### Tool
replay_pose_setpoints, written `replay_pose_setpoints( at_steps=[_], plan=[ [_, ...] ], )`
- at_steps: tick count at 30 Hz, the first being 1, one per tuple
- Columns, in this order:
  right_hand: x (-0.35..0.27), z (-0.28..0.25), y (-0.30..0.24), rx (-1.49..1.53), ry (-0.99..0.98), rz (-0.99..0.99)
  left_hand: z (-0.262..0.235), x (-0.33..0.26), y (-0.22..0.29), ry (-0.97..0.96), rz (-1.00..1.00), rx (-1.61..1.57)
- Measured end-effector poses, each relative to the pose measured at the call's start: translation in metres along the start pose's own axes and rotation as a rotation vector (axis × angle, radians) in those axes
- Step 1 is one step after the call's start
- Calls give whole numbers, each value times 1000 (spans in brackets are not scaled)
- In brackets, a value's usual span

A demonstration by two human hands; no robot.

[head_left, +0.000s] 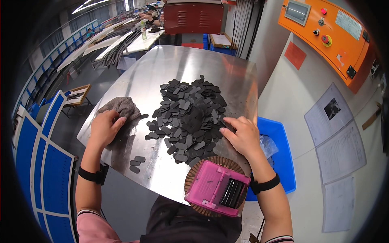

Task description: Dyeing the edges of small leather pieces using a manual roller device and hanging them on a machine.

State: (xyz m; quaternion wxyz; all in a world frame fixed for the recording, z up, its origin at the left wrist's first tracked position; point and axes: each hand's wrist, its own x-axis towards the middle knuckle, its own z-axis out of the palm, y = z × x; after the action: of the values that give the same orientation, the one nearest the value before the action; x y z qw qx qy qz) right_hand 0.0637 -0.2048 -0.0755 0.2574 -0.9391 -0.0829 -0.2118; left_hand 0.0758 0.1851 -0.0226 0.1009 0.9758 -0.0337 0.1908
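Note:
A large heap of small dark-grey oblong pieces with rounded ends (190, 115) lies in the middle of the metal tabletop (178, 60). My right hand (243, 133) is at the heap's right edge, open, thumb and forefinger apart and touching or nearly touching the outer pieces. At the left, my left hand (105, 127) rests against the near side of a crumpled grey cloth (123, 107). Its thumb is apart from the fingers, and I see no piece in it. Several loose pieces (137, 162) lie apart near the front-left edge.
A pink plastic device with batteries (206, 182) sits on a round ribbed brown base (192, 172) at the table's front edge. A blue bin (283, 150) with clear plastic stands to the right, below an orange control panel (328, 32). Blue panels (30, 158) stand left.

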Motion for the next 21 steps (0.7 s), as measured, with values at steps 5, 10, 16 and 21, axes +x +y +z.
replay_pose_setpoints(
  at_steps=[5,10,16,21],
  plan=[
    [-1,0,6,19,-26,-20,-7,1,7,-144,55,-102],
    [-3,-5,4,196,22,-91,-12,-6,3,-120,62,-239],
    [-12,-31,2,569,-5,114,-31,-17,38,-25,52,-256],
    [-31,-98,-58,458,80,-400,-51,-43,113,47,414,-867]
  ],
)
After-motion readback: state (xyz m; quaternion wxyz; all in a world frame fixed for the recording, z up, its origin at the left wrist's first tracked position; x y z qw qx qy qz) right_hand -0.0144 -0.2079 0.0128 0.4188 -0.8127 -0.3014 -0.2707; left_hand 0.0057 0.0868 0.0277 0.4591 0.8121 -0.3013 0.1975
